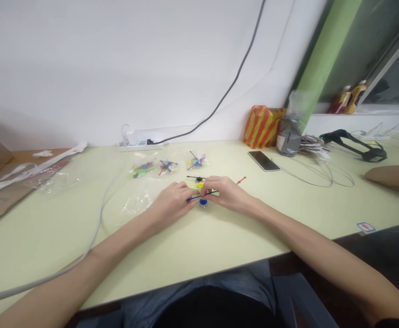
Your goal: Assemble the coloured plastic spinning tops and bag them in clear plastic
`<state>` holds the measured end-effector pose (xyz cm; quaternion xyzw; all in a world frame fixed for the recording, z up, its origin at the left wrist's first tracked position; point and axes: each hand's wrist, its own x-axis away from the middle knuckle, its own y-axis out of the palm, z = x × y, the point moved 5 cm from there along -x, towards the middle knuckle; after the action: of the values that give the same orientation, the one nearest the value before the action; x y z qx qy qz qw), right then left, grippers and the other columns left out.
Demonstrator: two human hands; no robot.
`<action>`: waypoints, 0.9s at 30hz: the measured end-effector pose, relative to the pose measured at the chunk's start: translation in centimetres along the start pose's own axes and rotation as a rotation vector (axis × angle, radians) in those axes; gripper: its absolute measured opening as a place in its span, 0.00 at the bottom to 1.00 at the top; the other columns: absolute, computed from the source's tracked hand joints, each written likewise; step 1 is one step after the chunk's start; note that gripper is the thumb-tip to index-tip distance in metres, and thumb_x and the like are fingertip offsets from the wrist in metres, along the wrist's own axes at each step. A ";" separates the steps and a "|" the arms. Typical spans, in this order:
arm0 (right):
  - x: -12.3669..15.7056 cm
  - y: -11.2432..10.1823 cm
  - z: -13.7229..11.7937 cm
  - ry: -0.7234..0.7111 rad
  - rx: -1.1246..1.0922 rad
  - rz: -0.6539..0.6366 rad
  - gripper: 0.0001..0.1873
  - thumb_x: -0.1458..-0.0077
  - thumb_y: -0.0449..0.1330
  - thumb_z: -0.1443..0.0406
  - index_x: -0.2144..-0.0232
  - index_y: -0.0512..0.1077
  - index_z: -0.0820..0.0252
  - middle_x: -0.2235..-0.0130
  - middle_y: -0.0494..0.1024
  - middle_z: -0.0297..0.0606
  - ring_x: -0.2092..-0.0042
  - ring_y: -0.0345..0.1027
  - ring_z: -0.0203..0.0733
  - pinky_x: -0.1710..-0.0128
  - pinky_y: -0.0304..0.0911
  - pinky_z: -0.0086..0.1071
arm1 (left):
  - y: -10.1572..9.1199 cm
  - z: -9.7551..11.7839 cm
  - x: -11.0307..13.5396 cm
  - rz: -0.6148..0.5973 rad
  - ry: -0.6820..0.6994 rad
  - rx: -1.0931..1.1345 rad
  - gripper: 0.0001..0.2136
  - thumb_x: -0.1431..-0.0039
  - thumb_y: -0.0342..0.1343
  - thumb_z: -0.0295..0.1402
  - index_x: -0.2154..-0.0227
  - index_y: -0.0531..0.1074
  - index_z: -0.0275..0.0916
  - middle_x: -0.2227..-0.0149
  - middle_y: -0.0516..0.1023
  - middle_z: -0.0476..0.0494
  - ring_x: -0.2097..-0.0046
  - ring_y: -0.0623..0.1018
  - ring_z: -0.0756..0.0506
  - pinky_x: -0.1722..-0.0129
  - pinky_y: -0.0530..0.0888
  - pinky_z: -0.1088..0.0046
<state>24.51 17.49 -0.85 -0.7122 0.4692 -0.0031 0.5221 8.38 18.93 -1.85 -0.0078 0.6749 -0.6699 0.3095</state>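
Note:
Both my hands meet at the middle of the pale green table (220, 237). My left hand (172, 202) and my right hand (225, 193) are closed in a pinch on a small toy of coloured plastic pieces (202, 197): a blue stick, a blue round piece and yellow-green parts. A black stick piece (196, 178) lies just behind them. A red arrow-shaped piece (242, 180) lies right of my right hand. Three small clear bags of coloured pieces (167, 167) lie in a row further back. An empty clear bag (136, 205) lies left of my left hand.
A phone (263, 160) lies at the back right, near a striped orange bag (262, 126) and a grey bag (289, 132). A white power strip (141, 146) sits by the wall. A grey cable (98, 223) crosses the left side. Another person's arm (392, 176) rests at the far right.

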 end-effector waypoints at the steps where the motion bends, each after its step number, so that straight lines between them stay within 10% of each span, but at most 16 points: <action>1: 0.0 -0.2 0.1 0.018 -0.010 -0.004 0.05 0.41 0.62 0.73 0.67 0.74 0.61 0.65 0.75 0.36 0.63 0.68 0.37 0.60 0.61 0.29 | 0.2 0.1 0.0 -0.008 0.012 0.001 0.11 0.28 0.46 0.32 0.56 0.73 0.39 0.64 0.77 0.44 0.60 0.74 0.43 0.59 0.68 0.65; 12: 0.3 -1.4 3.0 0.325 -0.342 -0.162 0.17 0.39 0.61 0.55 0.67 0.77 0.66 0.75 0.72 0.33 0.74 0.59 0.32 0.72 0.53 0.27 | -0.8 0.3 0.2 0.005 0.101 -0.187 0.15 0.25 0.42 0.29 0.55 0.75 0.36 0.68 0.74 0.43 0.63 0.70 0.44 0.64 0.64 0.66; 27: 0.4 -1.1 2.0 0.203 -0.143 -0.274 0.08 0.41 0.60 0.67 0.71 0.76 0.64 0.73 0.71 0.32 0.72 0.58 0.33 0.71 0.51 0.27 | -0.4 0.9 0.2 -0.095 0.112 -0.174 0.14 0.27 0.42 0.27 0.52 0.74 0.38 0.65 0.73 0.42 0.60 0.70 0.42 0.61 0.65 0.65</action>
<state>26.44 18.77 -1.12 -0.8008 0.4170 -0.1129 0.4150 8.51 17.97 -1.49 -0.0291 0.7456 -0.6220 0.2374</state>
